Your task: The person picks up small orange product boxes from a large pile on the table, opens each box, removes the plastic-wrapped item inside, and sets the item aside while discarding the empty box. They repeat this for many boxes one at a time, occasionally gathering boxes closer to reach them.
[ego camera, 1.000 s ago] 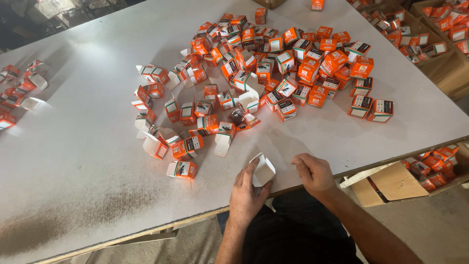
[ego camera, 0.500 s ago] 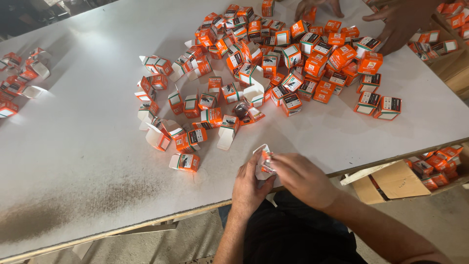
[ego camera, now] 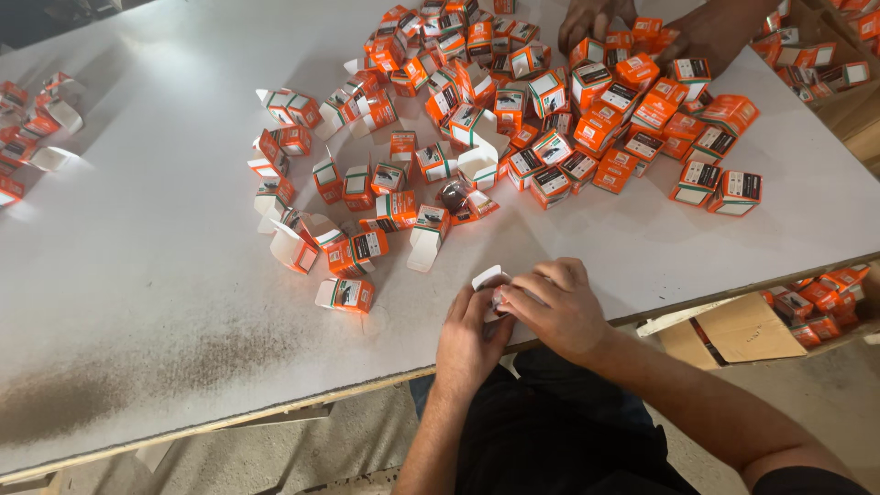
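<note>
My left hand and my right hand meet at the near edge of the white table, and between them I hold one small cardboard box. Only its white flap and a corner show above my fingers; what is inside it I cannot tell. My left fingers curl up around its left side, and my right fingers close over it from the right and top, knuckles toward the camera. Both forearms come in from below, the right one slanting from the lower right.

Ahead of my hands lies a wide heap of little boxes, orange and white with dark panels, all thin folded card with sharp edges. Those on the right side of the heap look closed up and square; those on the left, nearer me, mostly stand open with white flaps sticking out. Among the open ones sits a small dark round part in a clear crinkly wrapper. A smaller cluster of open boxes lies at the far left edge.

The tabletop is smooth and matte, with a smudged grey patch near its front left. Below the right edge, a brown carton holds more orange boxes. At the far side another person's hand rests on the heap.
</note>
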